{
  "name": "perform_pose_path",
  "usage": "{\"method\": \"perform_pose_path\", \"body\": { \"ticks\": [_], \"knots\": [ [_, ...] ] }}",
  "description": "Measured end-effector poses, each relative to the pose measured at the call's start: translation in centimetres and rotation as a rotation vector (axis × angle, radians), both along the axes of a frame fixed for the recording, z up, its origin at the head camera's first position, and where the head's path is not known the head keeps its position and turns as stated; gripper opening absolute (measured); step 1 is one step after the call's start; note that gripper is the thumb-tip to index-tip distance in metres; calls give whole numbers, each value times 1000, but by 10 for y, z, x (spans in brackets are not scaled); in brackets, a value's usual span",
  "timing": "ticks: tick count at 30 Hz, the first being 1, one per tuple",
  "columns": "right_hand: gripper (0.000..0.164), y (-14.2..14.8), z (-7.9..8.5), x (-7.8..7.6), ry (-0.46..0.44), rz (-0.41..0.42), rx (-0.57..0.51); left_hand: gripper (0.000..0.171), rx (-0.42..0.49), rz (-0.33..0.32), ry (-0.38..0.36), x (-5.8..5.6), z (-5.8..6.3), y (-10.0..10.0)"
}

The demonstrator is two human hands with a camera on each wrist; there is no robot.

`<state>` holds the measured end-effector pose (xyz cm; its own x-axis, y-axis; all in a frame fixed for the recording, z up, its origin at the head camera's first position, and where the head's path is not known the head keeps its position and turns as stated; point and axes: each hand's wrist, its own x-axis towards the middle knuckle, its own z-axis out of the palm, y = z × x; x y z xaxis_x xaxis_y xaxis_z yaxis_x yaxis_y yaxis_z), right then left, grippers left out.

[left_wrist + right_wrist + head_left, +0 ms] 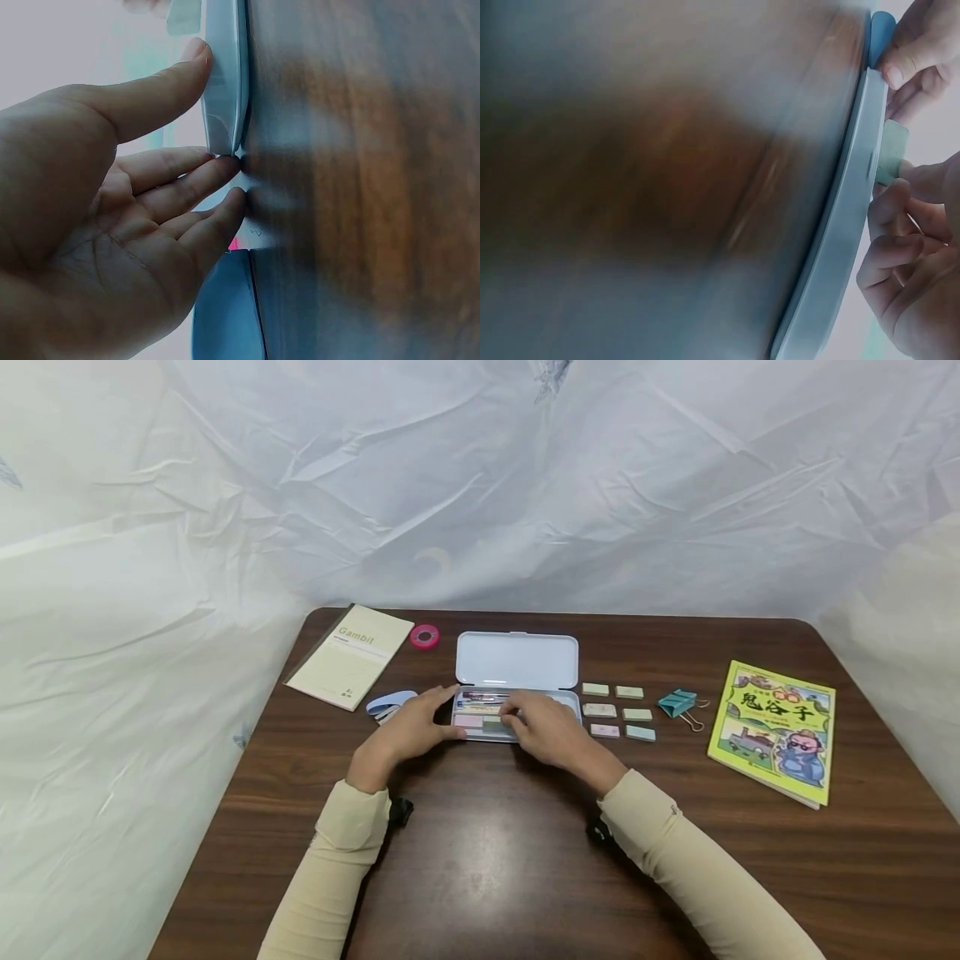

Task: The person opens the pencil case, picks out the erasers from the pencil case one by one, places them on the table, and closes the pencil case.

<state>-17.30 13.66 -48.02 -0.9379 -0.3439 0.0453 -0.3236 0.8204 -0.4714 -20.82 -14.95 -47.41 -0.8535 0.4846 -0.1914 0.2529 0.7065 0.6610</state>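
Note:
A white pencil case [517, 660] lies with its lid raised at the back. My left hand [412, 727] holds its left end, the thumb [196, 56] on the front rim and fingertips against the end wall. My right hand [551, 731] reaches over the tray and pinches a small green eraser [892, 150], which stands above the front rim in the right wrist view. Inside the tray, a pink eraser [468, 721] lies at the front left, with pens [480, 698] behind it. Part of the tray is hidden beneath my right hand.
Several small erasers [600, 710] lie in two columns right of the case, beside a teal binder clip [678, 702]. A yellow book [776, 731] is far right. Leftward are a cream notebook [350, 656], a pink tape roll [424, 637] and a blue strap [388, 702].

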Motion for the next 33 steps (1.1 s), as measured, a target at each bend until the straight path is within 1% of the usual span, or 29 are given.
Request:
{"method": "perform_pose_path", "body": {
  "ticks": [4, 7, 10, 11, 14, 17, 18, 21, 26, 29, 33],
  "knots": [
    [18, 9, 33, 20, -16, -26, -28, 92, -14, 1, 10, -1, -3, -1],
    [20, 18, 57, 34, -38, -53, -44, 92, -18, -3, 24, 0, -1, -1],
    [18, 33, 56, 37, -23, -72, -59, 91, -10, -7, 31, 2, 1, -1],
    [19, 40, 52, 37, -2, -70, -72, 91, -9, -5, 29, 3, 3, 0],
    [17, 51, 53, 40, 15, -76, -78, 91, -15, -7, 22, 5, 4, -1],
    [17, 62, 55, 44, 10, -83, -73, 91, -27, -4, 15, 3, 2, -1],
    [15, 63, 61, 47, -6, -93, -63, 91, -31, -5, 15, 3, 1, -2],
    [16, 73, 63, 51, -16, -102, -55, 92, -30, 2, 10, 1, -3, -3],
    [17, 90, 68, 57, -26, -111, -65, 92, -28, 4, -2, 1, -3, -4],
    [16, 99, 69, 62, -19, -112, -73, 93, -23, 4, -3, 1, -3, -4],
    [12, 112, 66, 67, -14, -109, -57, 93, -21, 3, -1, 1, -2, -2]
  ]
}}
